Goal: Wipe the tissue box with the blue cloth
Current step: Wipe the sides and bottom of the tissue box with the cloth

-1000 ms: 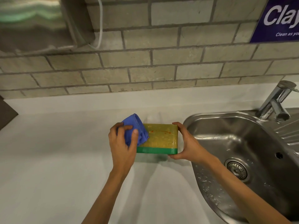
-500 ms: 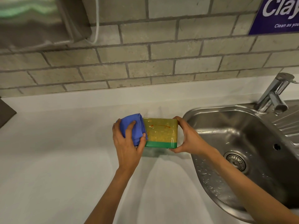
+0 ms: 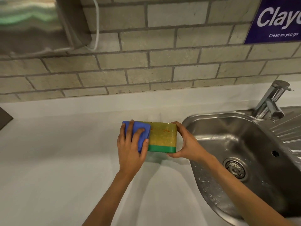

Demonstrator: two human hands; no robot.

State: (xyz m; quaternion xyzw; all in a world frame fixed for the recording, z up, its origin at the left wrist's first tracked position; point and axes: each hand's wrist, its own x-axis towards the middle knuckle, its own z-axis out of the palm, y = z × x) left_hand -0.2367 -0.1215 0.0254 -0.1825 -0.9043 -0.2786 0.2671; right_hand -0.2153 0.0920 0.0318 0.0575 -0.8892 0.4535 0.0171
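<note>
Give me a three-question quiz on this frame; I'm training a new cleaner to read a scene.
1. True or false: the tissue box stands inside the sink.
2. Which hand presses the blue cloth on the box? A) left hand B) right hand
3. Fill in: a band of ____ colour runs along the box's near lower edge.

Key
1. False: it is on the white counter, left of the sink.
2. A: the left hand presses the cloth on the box's left end, and the right hand grips the right end.
3. Green.
</note>
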